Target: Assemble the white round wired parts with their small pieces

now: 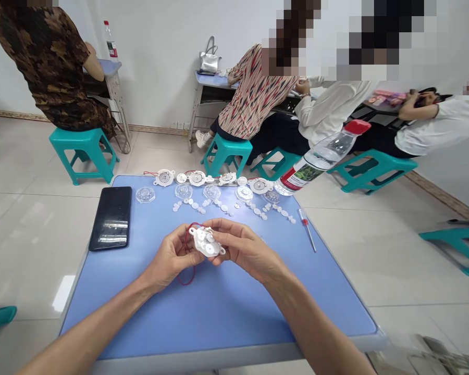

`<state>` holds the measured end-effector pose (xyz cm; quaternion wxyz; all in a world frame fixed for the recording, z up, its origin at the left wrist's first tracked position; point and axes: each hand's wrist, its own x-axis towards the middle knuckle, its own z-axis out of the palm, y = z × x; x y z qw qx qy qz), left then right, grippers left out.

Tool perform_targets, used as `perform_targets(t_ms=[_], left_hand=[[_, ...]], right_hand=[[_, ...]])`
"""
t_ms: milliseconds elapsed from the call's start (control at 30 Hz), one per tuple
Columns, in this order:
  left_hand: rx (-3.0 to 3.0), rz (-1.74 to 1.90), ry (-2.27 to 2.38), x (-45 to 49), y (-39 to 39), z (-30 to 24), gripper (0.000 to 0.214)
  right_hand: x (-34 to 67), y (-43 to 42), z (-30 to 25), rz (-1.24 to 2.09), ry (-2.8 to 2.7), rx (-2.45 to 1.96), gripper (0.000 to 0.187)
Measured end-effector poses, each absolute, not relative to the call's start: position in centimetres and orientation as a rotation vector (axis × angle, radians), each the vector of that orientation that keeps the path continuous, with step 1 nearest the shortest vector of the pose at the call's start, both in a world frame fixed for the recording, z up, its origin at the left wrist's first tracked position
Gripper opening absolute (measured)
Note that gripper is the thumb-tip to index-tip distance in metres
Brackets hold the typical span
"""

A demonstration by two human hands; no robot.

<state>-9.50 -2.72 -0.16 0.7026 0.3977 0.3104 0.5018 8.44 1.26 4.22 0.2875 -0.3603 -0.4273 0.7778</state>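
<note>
Over the middle of the blue table, my left hand (172, 258) grips a white plastic gear housing (207, 245) by its left side, thumb along the lower edge. White gears sit in the housing's upward face, and a red cord (187, 283) loops from it below my left fingers. My right hand (242, 245) is closed at the housing's right side, its index finger and thumb at the gears. Whether a small part is pinched there is hidden. Beyond my hands lie several small white gears (224, 208) and clear round covers (183, 191).
Similar white housings (164, 177) line the table's (203, 323) far edge. A black phone (110, 219) lies at the left, a red-and-clear pen-like tool (308, 232) at the right. A water bottle (320, 159) stands at the far right corner. Several people sit on green stools (84, 151) beyond.
</note>
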Motion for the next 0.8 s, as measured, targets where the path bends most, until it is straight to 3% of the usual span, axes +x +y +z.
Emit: perform_targets(t_ms=[800], left_hand=[[0.927,1.083,0.68,-9.7,-2.72,-0.34,0.029]], right_hand=[[8.5,1.34,4.17,2.03,-1.232,-0.991,0.035]])
